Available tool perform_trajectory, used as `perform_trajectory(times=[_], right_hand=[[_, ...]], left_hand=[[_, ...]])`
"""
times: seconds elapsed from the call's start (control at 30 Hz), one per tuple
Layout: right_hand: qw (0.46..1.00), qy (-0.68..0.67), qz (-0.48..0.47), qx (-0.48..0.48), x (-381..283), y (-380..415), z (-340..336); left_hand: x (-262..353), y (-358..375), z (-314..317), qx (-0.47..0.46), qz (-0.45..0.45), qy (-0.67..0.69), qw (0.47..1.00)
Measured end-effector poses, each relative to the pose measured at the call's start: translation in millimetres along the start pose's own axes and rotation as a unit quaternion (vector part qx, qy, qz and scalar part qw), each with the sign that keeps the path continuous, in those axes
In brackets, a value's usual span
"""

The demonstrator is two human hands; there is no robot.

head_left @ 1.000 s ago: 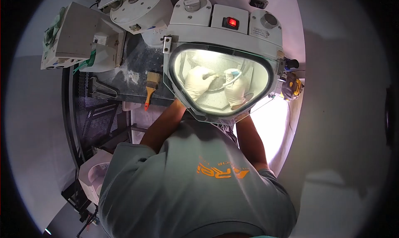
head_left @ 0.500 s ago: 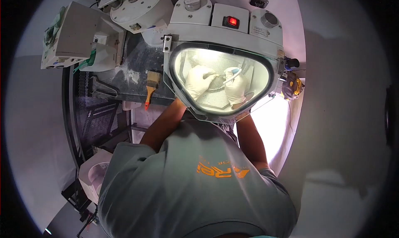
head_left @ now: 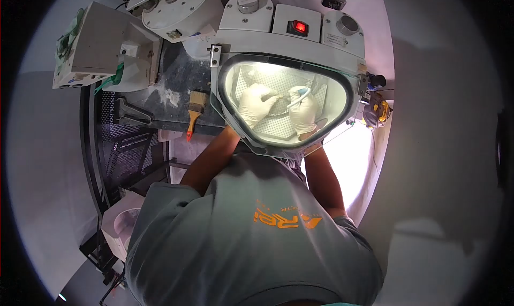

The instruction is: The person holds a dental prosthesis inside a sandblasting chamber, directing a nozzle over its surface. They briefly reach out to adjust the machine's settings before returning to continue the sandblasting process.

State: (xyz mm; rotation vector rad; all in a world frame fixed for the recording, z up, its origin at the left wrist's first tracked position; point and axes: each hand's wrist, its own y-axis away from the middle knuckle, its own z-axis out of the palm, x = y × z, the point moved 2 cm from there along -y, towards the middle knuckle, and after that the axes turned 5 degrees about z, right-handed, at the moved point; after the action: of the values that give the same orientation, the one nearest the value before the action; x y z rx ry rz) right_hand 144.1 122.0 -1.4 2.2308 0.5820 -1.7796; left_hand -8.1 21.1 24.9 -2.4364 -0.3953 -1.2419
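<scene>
Both my hands are inside a lit cabinet [head_left: 292, 47], seen through its clear window, and wear pale gloves. My left hand [head_left: 257, 104] pinches a tiny piece [head_left: 280, 96] between thumb and fingertips; its details are too small to tell. Wrapped round a white pen-like handpiece [head_left: 300, 99] with a blue part, my right hand [head_left: 303, 112] points its tip toward that piece. A thin hose [head_left: 279, 114] curves between the hands. Beneath them lies a perforated grid floor [head_left: 274, 128].
A wood-handled brush [head_left: 195, 113] lies on the dark bench [head_left: 176, 70] left of the cabinet. White machines [head_left: 101, 49] stand further left. A yellow and black tool [head_left: 377, 112] is at the cabinet's right. A red switch [head_left: 299, 27] glows on top.
</scene>
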Motion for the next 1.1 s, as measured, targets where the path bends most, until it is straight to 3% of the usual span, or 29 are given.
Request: perform_trajectory(times=[0.2, 0.23, 0.3, 0.63, 1.1], right_hand=[[1.000, -0.001, -0.001, 0.001, 6.5, 0.4, -0.1], [1.000, 0.018, -0.021, 0.003, 8.8, -0.4, 0.2], [1.000, 0.003, -0.006, -0.001, 10.4, -0.5, 0.4], [1.000, 0.014, -0.024, 0.006, 6.1, -0.7, -0.9], [0.998, -0.052, 0.040, 0.022, 10.1, 0.0, 1.4]], left_hand=[[-5.7, 3.1, 4.1, 0.007, -0.030, 0.030, 0.999], [-8.2, 2.7, 5.6, 0.004, -0.001, 0.009, 1.000], [-6.5, 4.2, 3.9, 0.002, -0.037, 0.030, 0.999], [-2.4, 1.0, 0.7, 0.003, 0.001, -0.002, 1.000], [-10.8, 0.6, 4.9, 0.000, 0.008, -0.023, 1.000]])
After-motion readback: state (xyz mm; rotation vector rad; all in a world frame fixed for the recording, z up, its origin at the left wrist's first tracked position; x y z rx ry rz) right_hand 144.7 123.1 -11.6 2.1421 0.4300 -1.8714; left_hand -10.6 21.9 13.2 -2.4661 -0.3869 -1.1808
